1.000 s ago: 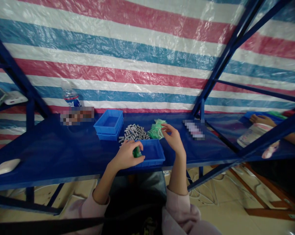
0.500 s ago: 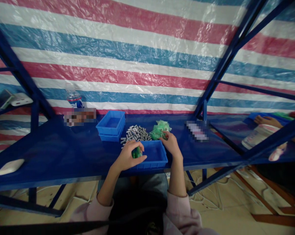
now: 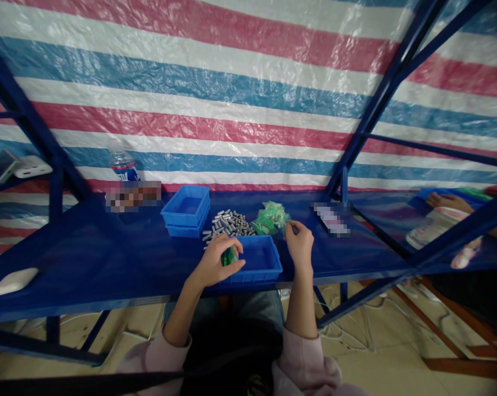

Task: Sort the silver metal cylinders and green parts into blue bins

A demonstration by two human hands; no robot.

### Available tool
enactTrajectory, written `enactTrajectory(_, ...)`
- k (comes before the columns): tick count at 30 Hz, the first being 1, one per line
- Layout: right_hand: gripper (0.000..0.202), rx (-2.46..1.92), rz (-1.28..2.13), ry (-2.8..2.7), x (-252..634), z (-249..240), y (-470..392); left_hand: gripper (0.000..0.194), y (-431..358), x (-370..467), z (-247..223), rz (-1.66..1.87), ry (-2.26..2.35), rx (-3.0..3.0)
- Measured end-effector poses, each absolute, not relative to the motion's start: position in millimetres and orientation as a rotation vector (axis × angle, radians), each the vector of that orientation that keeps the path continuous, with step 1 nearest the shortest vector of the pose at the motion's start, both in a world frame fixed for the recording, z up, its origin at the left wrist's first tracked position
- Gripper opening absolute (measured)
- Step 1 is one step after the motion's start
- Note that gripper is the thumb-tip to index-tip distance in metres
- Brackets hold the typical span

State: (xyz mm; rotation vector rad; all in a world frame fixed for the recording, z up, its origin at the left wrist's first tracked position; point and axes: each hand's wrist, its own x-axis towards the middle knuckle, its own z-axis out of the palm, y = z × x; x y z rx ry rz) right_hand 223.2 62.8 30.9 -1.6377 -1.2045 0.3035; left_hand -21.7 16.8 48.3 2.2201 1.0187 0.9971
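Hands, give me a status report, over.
Left hand curled around green pieces. Right hand pinched at edge of green plastic pile, contents unclear. Left hand partly covers nearest blue tray.

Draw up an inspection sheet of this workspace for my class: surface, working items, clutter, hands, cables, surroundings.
Surface: glossy blue bench, no spill seen.
Working items: small metal cylinders heaped beside a green plastic pile; near blue tray; two stacked blue trays farther left.
Clutter: bottle, smooth white object, pixelated items.
Hands: left hand curled around green pieces; right hand at the pile's right edge, grip unclear.
Cables: pale cables loose on the floor.
Surroundings: striped sheeting behind, blue frame, another person's hand at right.
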Motion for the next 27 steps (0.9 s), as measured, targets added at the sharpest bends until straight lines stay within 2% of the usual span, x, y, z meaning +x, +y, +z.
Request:
enactTrajectory(6, 0.035, -1.462, 0.4, -1.113, 212.2, 57.7, 37.4, 0.017, 17.0, -22.2, 46.6, 1.006, 1.012, 2.227)
enactTrajectory(12, 0.026, -1.391, 0.421, -1.319, 194.4, 67.4, 22.3, 0.021, 16.0, -23.1, 45.4, 1.003, 1.019, 2.229)
enactTrajectory(24, 0.008, -1.614, 0.546, -1.765, 178.6, 80.4, 1.4, 0.032, 15.5, -23.0, 48.4, 0.962, 1.068, 2.247)
enactTrajectory(27, 0.015, -1.682, 0.528, -1.855, 175.3, 83.7, -3.2, 0.033, 15.2, -23.2, 49.2, 0.941, 1.093, 2.256)
